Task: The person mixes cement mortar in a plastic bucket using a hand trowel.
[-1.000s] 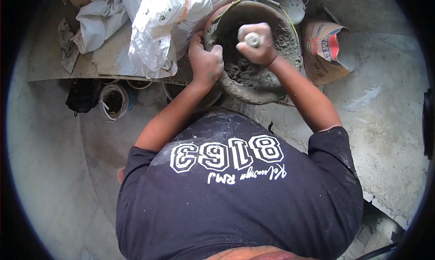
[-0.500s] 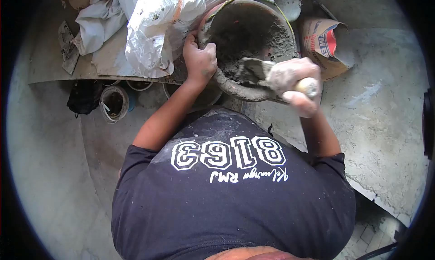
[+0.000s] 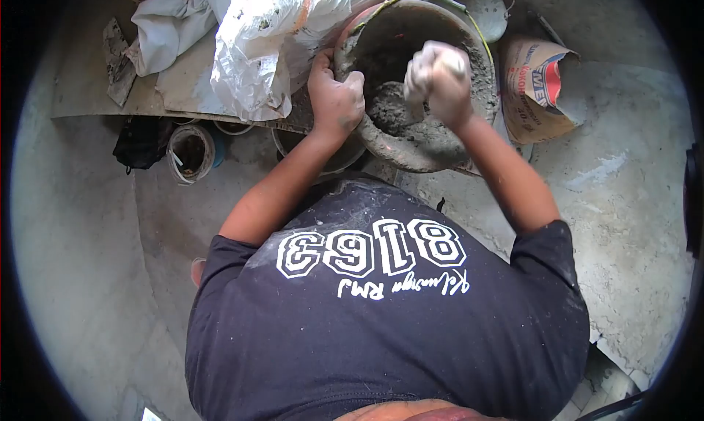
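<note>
A mortar-caked bucket (image 3: 411,158) with a yellow-green cord handle (image 3: 480,36) stands in front of me. Wet grey cement mortar (image 3: 392,111) lies inside it. My left hand (image 3: 336,100) is closed on the bucket's left rim, thumb on top. Over the bucket's opening, my right hand (image 3: 440,83) is wrapped around the handle of a trowel (image 3: 453,63). The trowel's blade points down into the mortar and is mostly hidden beneath the hand. Mortar dust covers the right fingers.
White plastic sacking (image 3: 257,54) lies on a board (image 3: 191,91) left of the bucket. A torn paper cement bag (image 3: 532,91) stands to the right. Below the board are a small pail (image 3: 191,155) and a black bag (image 3: 139,144).
My right hand has moved left and up, from the bucket's near right rim to over its middle. The trowel blade has gone from lying sideways to pointing down. My left hand keeps its grip.
</note>
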Tool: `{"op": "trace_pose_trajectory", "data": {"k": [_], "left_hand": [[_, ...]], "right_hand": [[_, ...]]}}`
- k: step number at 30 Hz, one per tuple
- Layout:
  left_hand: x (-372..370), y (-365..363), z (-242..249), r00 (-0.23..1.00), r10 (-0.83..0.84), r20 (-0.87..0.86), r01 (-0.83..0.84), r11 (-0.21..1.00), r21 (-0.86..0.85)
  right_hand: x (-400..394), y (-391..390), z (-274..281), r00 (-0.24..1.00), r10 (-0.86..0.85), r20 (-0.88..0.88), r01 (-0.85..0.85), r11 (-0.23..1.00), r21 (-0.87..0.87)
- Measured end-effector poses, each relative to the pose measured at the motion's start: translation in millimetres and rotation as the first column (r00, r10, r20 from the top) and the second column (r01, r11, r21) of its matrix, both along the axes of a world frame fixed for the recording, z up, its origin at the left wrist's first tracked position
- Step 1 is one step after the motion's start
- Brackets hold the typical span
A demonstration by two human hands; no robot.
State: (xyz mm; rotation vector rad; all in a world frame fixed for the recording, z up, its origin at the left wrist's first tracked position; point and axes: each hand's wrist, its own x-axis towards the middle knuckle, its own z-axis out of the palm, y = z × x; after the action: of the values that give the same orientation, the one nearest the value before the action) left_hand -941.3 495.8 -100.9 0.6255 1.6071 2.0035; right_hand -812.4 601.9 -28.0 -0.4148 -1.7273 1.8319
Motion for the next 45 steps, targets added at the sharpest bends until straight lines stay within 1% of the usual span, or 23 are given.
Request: {"op": "trace_pose_trajectory", "data": {"k": [2,5,7,9,11,13,15,18,21,24,25,27,28,30,31,33,35,36,39,41,43,44,45], "left_hand": [[-1.0,-1.9,2.1,0.999,-0.034,0.017,0.035,0.998,-0.043],[1.2,-0.2,3.7,1.0,0.002,0.013,-0.002,1.0,0.01],[-1.9,-0.6,5.3,1.0,-0.026,0.013,0.027,0.999,-0.02],[-2.1,-6.2,5.5,0.998,-0.066,0.013,0.067,0.996,-0.065],[-2.1,-4.8,7.5,0.997,-0.057,-0.051,0.055,0.997,-0.053],[-1.4,-1.4,4.4,0.999,-0.031,-0.036,0.031,1.0,0.002],[-2.3,-3.8,5.9,0.997,-0.074,-0.01,0.073,0.995,-0.069],[-1.1,-3.7,12.6,0.998,-0.059,-0.024,0.058,0.998,-0.027],[-3.1,-4.0,12.2,0.993,-0.068,-0.094,0.066,0.997,-0.027],[-1.7,-3.1,13.6,0.997,-0.081,-0.018,0.08,0.996,-0.032],[-1.7,-4.0,13.9,0.996,-0.085,-0.012,0.084,0.995,-0.046],[-4.4,-5.1,7.6,0.988,-0.096,-0.117,0.088,0.994,-0.07],[-4.9,-9.0,10.6,0.993,-0.098,-0.058,0.094,0.993,-0.064],[2.3,-23.5,19.8,0.992,-0.096,0.083,0.097,0.995,-0.002],[7.6,-33.2,20.8,0.993,-0.089,0.079,0.09,0.996,-0.006],[18.9,-50.6,19.2,0.951,-0.202,0.234,0.239,0.961,-0.141],[36.1,-58.7,21.7,0.924,-0.264,0.277,0.31,0.941,-0.137],[44.1,-56.8,25.1,0.953,-0.209,0.221,0.241,0.962,-0.13],[47.7,-49.6,18.8,0.984,-0.136,0.118,0.152,0.979,-0.139],[46.2,-42.3,18.9,0.985,-0.115,0.132,0.13,0.985,-0.115],[38.4,-35.3,30.0,0.993,-0.11,0.046,0.114,0.987,-0.114],[34.6,-33.1,38.1,0.985,-0.119,0.128,0.135,0.983,-0.123],[23.7,-29.3,41.7,0.984,-0.162,0.069,0.171,0.974,-0.147]], "right_hand": [[-19.6,19.3,-11.5,0.986,-0.149,0.076,0.108,0.915,0.389],[-45.4,25.8,-16.9,0.988,-0.106,0.116,0.102,0.994,0.042],[-45.0,29.1,-13.1,0.987,-0.1,0.125,0.095,0.995,0.044],[-32.1,39.7,-10.3,0.981,-0.178,0.073,0.176,0.984,0.032],[-18.0,39.5,-2.7,0.979,-0.204,0.004,0.204,0.977,-0.064],[-4.5,31.3,8.1,0.976,-0.218,-0.01,0.218,0.974,-0.056],[6.5,24.1,15.6,0.981,-0.188,-0.042,0.189,0.982,0.01],[19.0,6.3,35.9,0.984,-0.168,-0.063,0.171,0.984,0.051],[28.9,-12.2,62.7,0.997,-0.075,-0.024,0.079,0.975,0.21],[33.5,-16.1,59.0,0.997,-0.042,0.067,0.006,0.882,0.471],[37.1,-16.6,45.6,0.972,-0.126,0.198,0.025,0.894,0.448],[46.4,-16.0,10.6,0.9,-0.244,0.361,0.158,0.955,0.251],[48.3,-19.1,5.5,0.936,-0.258,0.238,0.259,0.965,0.03],[59.6,-23.9,11.4,0.924,-0.361,0.129,0.37,0.927,-0.054],[63.8,-26.3,10.2,0.911,-0.402,0.091,0.411,0.902,-0.134],[68.6,-32.0,6.7,0.89,-0.448,0.083,0.456,0.881,-0.127],[70.0,-38.0,0.3,0.837,-0.515,0.183,0.509,0.857,0.085],[69.3,-39.5,-5.0,0.806,-0.556,0.203,0.531,0.831,0.165],[65.5,-42.7,-5.3,0.814,-0.562,0.151,0.547,0.827,0.127],[68.9,-42.0,-2.8,0.834,-0.543,0.101,0.534,0.84,0.098],[76.2,-40.4,-9.7,0.858,-0.513,0.009,0.51,0.851,-0.122],[81.1,-38.7,-17.9,0.853,-0.518,-0.07,0.508,0.853,-0.12],[82.7,-41.4,-12.8,0.851,-0.507,-0.136,0.491,0.861,-0.136]]}}
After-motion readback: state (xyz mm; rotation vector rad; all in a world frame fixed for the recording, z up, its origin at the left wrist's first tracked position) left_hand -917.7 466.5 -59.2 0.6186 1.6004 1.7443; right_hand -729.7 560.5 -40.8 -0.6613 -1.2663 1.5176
